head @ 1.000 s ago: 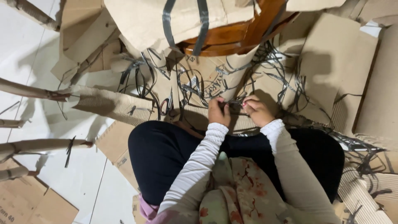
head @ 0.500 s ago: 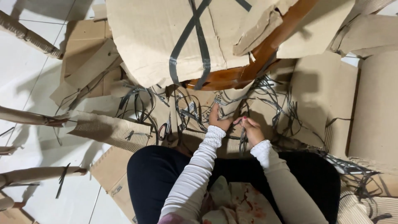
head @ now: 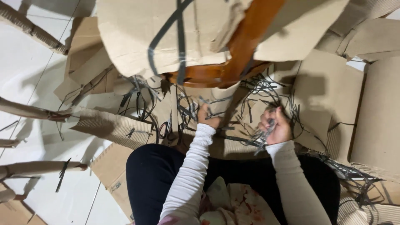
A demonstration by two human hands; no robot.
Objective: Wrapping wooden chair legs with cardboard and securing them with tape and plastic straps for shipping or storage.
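Note:
I sit on the floor among cardboard sheets littered with thin dark plastic straps (head: 187, 110). My right hand (head: 276, 126) is closed around a bunch of these dark straps (head: 261, 136), held just above the cardboard. My left hand (head: 207, 116) reaches forward into the tangle of straps below a brown wooden chair frame (head: 233, 62), fingers curled on some strands. A large corrugated cardboard wrap (head: 137, 37) bound with dark strapping covers the chair above my hands.
Scissors (head: 165, 129) lie on the cardboard left of my left hand. Cardboard-wrapped chair legs (head: 29, 111) stick in from the left over white tiled floor (head: 29, 79). A cardboard roll (head: 377, 116) stands at the right. My dark trousers (head: 154, 175) fill the bottom.
My hands have separated: the right one moved right with a bunch of straps, the left one stays in the tangle. The view has tilted so the wrapped chair looms closer.

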